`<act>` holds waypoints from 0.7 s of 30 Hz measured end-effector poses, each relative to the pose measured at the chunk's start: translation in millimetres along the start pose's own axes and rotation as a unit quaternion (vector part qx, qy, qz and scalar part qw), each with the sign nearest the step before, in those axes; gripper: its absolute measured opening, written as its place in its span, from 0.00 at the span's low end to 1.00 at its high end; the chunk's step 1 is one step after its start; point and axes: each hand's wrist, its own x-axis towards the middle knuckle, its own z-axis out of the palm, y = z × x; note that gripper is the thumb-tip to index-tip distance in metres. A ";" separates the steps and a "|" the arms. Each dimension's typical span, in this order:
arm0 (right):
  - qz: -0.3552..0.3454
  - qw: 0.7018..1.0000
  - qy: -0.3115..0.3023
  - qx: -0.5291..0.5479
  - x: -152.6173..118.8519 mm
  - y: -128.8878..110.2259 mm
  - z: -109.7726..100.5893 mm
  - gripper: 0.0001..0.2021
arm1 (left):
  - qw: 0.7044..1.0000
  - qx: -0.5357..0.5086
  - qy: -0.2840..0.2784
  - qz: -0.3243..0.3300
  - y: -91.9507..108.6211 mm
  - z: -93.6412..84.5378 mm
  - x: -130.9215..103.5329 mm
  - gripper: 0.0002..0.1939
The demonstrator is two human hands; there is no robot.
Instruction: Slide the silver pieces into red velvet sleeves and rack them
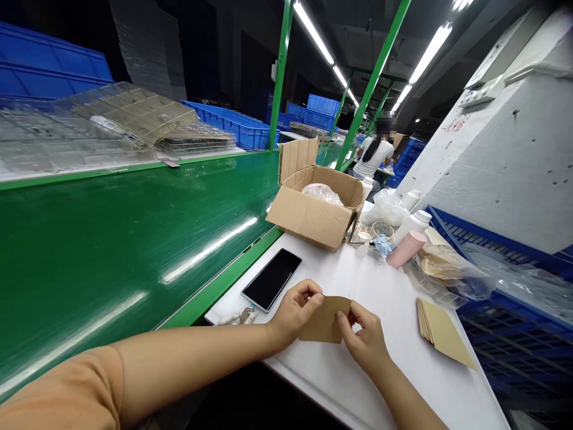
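Between my two hands is a small brown kraft paper piece [326, 322], perhaps an envelope, held above the near part of the white table [313, 373]. My left hand [298, 310] pinches its upper left edge between thumb and fingers. On the upper right edge, my right hand [364, 334] grips it with the thumb in front. A stack of similar brown paper pieces [447, 334] lies on the table to the right. Beyond my left hand rests a dark-screened phone [273, 278].
An open cardboard box [311, 215] with clear plastic inside stands at the table's far end. Beside it are a pink bottle [406, 249], white bottles [414, 224] and a tape roll [382, 230]. A green conveyor belt [134, 239] runs along the left. Blue crates [528, 340] stand right; a person [376, 152] sits farther off.
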 end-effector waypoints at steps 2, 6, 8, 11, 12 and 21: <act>0.005 1.000 -0.004 0.006 -0.6 -0.5 -0.3 0.11 | 1.000 -0.002 0.007 0.005 -0.7 0.3 1.3 0.15; 0.042 0.996 0.015 0.080 -1.1 0.2 0.6 0.11 | 1.000 -0.017 0.011 -0.011 -0.7 0.4 3.3 0.14; 0.076 0.987 0.013 0.144 -0.2 0.4 0.1 0.12 | 0.999 -0.031 -0.006 -0.040 -1.1 0.8 3.3 0.14; 0.114 0.970 -0.026 0.212 3.1 1.3 -2.0 0.12 | 0.994 -0.042 -0.067 -0.080 -3.8 2.0 1.8 0.25; 0.115 0.971 -0.034 0.208 4.4 1.9 -2.7 0.12 | 0.992 -0.034 -0.083 -0.084 -5.1 2.4 1.1 0.28; -0.199 0.969 0.136 -0.063 -0.2 -4.8 6.1 0.08 | 0.977 0.177 -0.116 -0.030 -11.0 1.1 -1.3 0.26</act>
